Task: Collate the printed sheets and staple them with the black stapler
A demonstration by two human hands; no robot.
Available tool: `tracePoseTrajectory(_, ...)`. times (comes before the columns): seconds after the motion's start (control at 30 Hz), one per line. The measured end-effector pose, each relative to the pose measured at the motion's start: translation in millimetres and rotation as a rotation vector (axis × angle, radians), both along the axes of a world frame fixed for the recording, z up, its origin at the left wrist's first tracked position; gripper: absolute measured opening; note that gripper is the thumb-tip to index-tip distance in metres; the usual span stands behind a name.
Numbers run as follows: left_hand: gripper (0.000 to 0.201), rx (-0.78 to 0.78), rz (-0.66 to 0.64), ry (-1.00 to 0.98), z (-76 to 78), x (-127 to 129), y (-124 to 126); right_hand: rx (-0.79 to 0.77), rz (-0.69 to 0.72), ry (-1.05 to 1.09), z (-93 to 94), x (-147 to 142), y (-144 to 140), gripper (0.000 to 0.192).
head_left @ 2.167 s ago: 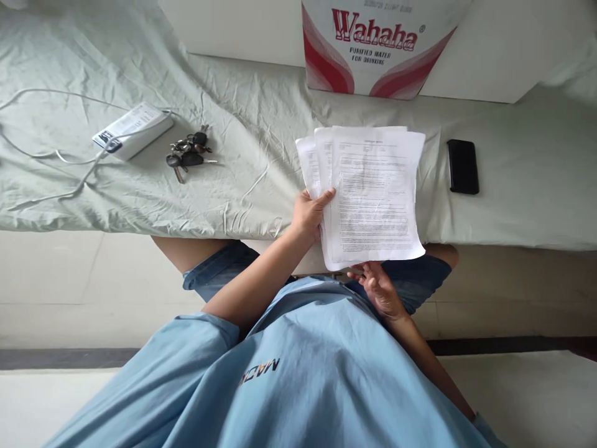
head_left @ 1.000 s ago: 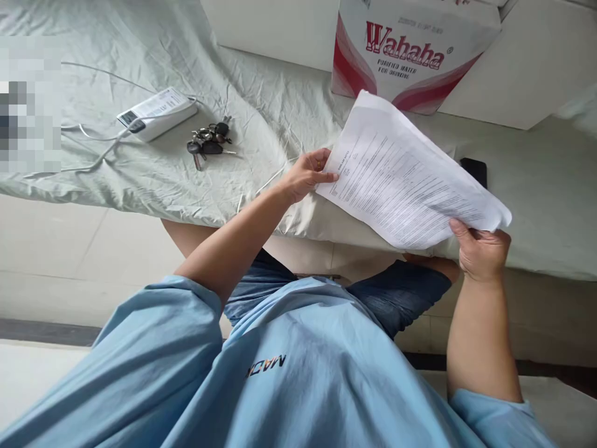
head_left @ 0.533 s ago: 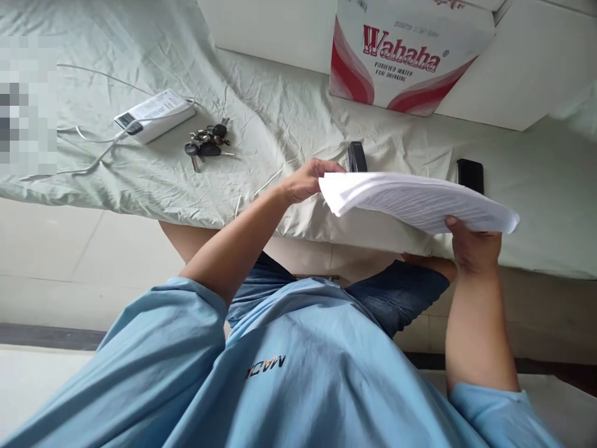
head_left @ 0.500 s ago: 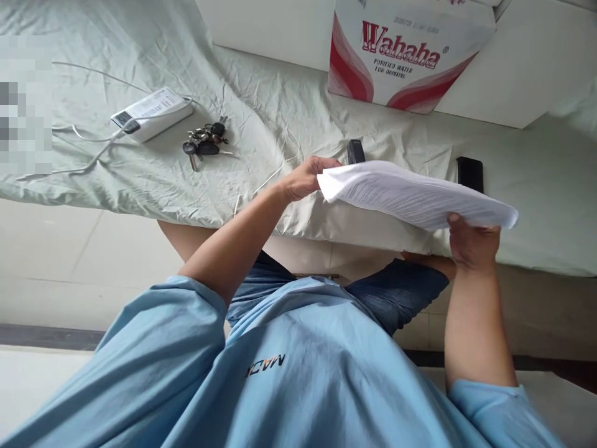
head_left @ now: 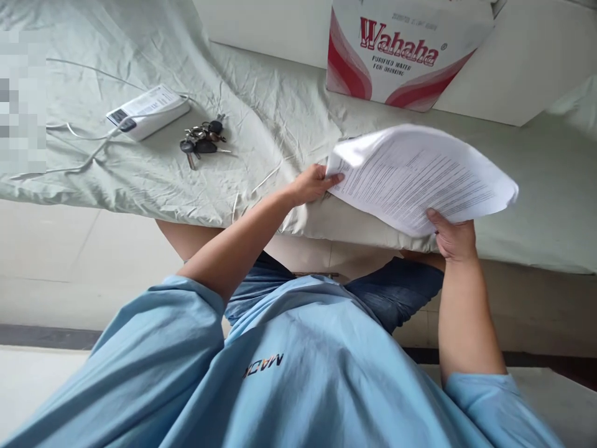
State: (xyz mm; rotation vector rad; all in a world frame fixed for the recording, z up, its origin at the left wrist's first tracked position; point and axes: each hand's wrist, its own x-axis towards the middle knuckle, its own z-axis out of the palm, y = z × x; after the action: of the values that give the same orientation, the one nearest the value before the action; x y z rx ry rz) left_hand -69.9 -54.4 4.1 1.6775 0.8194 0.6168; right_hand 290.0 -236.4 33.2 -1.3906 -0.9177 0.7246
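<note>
Printed paper sheets (head_left: 410, 180), white with rows of dark text, are held above the front edge of the cloth-covered surface. My left hand (head_left: 313, 184) pinches their left end, its thumb on the printed face. At the lower right edge, my right hand (head_left: 454, 235) grips the sheets with the thumb on top and the other fingers underneath. The paper bows upward along its far edge. How many sheets there are I cannot tell.
A pale green cloth (head_left: 261, 124) covers the surface. On its left lie a bunch of keys (head_left: 204, 138) and a white box-shaped device (head_left: 148, 112) with a white cable (head_left: 88, 163). Behind the paper stands a Wahaba water carton (head_left: 401, 59).
The paper has turned its printed face more toward me, its far edge rising. My right hand has moved left. A stapler-like black object and a black phone-like object are now hidden behind the paper.
</note>
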Motion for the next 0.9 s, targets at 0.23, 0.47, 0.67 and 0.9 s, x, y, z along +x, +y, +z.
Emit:
tracePoseTrajectory(0.23,0.066,-0.205,0.028,-0.051,12.8,0,-14,-0.206,-0.061,0.244,-3.9,-34,-59,0.073)
tracePoseTrajectory(0.47,0.040,-0.182,-0.067,-0.010,20.8,13,-12,-0.428,-0.135,0.460,-21.4,-72,-134,0.085)
tracePoseTrajectory(0.67,0.019,0.164,0.245,0.067,-3.9,32,-3,-0.399,-0.278,0.437,-33.2,-91,-136,0.086)
tracePoseTrajectory(0.9,0.051,0.438,0.419,0.193,-31.3,34,-9,-0.375,-0.338,0.422,-37.1,-96,-123,0.085)
